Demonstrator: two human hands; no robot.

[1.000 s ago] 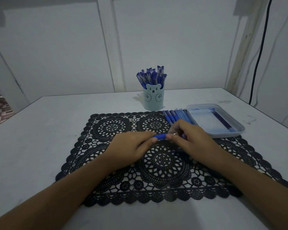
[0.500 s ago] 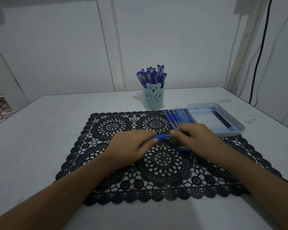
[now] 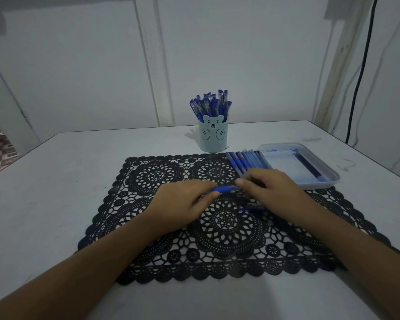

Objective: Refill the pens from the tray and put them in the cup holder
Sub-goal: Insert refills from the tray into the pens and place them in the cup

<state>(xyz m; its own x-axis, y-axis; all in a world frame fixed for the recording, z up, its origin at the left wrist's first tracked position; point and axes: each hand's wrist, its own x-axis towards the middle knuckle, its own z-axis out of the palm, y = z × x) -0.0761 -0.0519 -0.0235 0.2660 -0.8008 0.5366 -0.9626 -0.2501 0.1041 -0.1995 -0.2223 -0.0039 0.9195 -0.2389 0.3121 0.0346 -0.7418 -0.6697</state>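
Observation:
Over the middle of a black lace placemat [image 3: 171,255], my left hand [image 3: 183,202] and my right hand [image 3: 270,188] hold one blue pen [image 3: 224,188] between them, each pinching one end. Only the blue grip section shows between the fingertips. A small blue pen part [image 3: 252,207] lies on the mat under my right hand. A row of several blue pens [image 3: 245,160] lies at the mat's far right corner. Behind them stands a pale blue bear-faced cup holder [image 3: 213,137] full of blue pens. A clear plastic tray [image 3: 333,179] at the right holds a dark refill [image 3: 308,166].
The white table [image 3: 56,181] stretches left of the mat, its left edge dropping to a tiled floor. White walls close off the back and right. A black cable [image 3: 358,77] hangs down the right wall.
Both hands stay on the pen over the mat. My right hand has shifted slightly, and the blue part beneath it has come more into view.

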